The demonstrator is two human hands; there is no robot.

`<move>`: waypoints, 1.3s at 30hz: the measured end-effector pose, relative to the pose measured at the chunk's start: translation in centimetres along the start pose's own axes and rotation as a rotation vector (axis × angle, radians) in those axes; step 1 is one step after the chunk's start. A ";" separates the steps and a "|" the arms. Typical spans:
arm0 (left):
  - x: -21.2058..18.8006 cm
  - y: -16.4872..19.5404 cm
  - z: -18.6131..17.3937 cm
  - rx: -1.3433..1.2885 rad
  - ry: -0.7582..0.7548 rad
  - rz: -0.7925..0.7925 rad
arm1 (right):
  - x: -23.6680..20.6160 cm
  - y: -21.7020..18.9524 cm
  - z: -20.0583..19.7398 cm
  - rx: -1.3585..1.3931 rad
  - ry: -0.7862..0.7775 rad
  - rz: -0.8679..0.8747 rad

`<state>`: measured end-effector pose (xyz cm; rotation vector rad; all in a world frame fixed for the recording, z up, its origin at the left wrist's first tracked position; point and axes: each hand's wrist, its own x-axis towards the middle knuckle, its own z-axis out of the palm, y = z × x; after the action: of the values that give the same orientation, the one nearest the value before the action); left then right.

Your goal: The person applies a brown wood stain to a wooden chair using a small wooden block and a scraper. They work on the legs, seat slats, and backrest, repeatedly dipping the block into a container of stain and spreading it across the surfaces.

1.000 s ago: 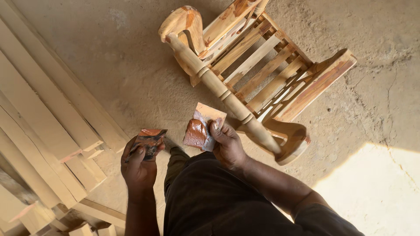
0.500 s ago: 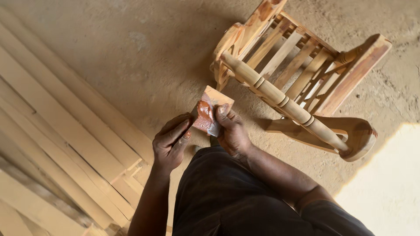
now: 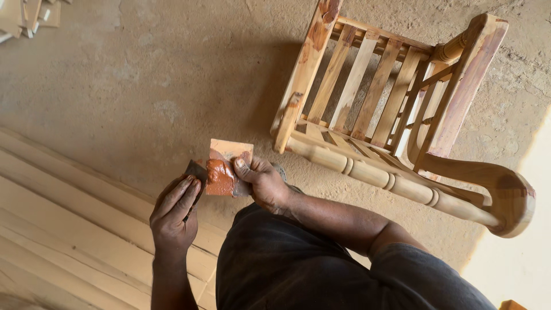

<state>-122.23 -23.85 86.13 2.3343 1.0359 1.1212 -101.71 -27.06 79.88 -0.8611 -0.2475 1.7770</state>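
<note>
My right hand grips a small square wooden board loaded with reddish-brown paste. My left hand holds a small dark flat scraper, its blade pressed against the paste on the board. Both hands meet above my dark-trousered lap. To the right, an unfinished wooden chair frame with slats and a turned rail lies on the floor, with reddish patches on one upper rail.
Long pale wooden planks lie side by side at the lower left. More cut wood pieces sit at the top left corner. The floor is rough concrete, sunlit at the lower right.
My left hand has brought the scraper against the paste on the board. The view has swung left, so the chair frame shows more fully and farther right.
</note>
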 end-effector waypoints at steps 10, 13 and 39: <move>5.3 -12.4 1.6 -0.408 -0.027 -0.354 | 6.7 -2.1 2.2 0.262 -0.011 -0.246; 7.4 -17.3 1.8 -0.739 0.036 -0.523 | 9.2 -2.3 3.2 0.297 0.128 -0.295; 33.7 -37.3 9.3 -1.207 -0.393 -0.676 | 29.9 -10.6 5.8 0.537 0.502 -0.861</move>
<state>-118.15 26.19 76.45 1.0409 0.6054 0.6432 -102.00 5.03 76.98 -0.6320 0.1753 0.7297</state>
